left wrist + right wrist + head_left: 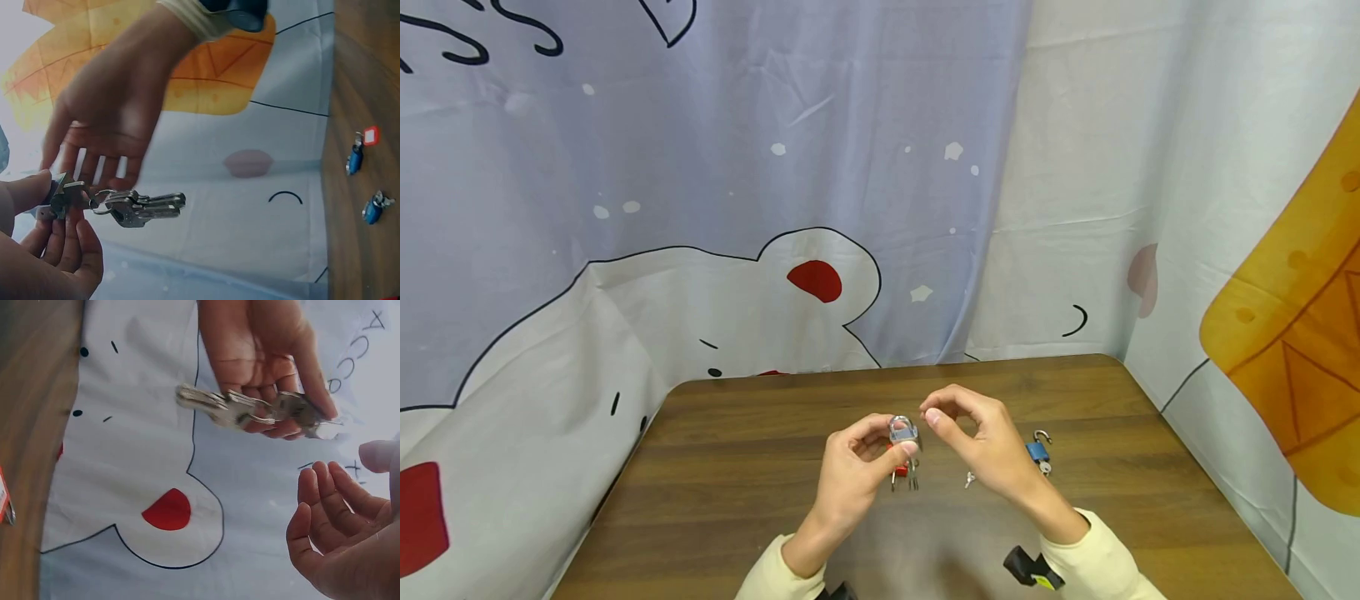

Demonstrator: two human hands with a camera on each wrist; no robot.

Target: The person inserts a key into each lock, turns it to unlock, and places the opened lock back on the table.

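Note:
My left hand (856,467) holds a silver padlock (904,434) between thumb and fingers, above the table. From the padlock hangs a ring with several keys (147,209), which point away from the hand. My right hand (973,429) is just to the right of the padlock, apart from it. Its fingers are loosely bent with nothing between them, as the right wrist view shows. Beyond the right hand lies a blue padlock (1037,452) with its shackle open. A small key (970,479) shows below that hand.
Two blue padlocks, one (355,159) by a red tag (371,135), lie on the brown wooden table (737,467). Something red (901,471) shows partly behind the left hand's keys. A printed curtain (820,167) hangs behind the table and along its sides.

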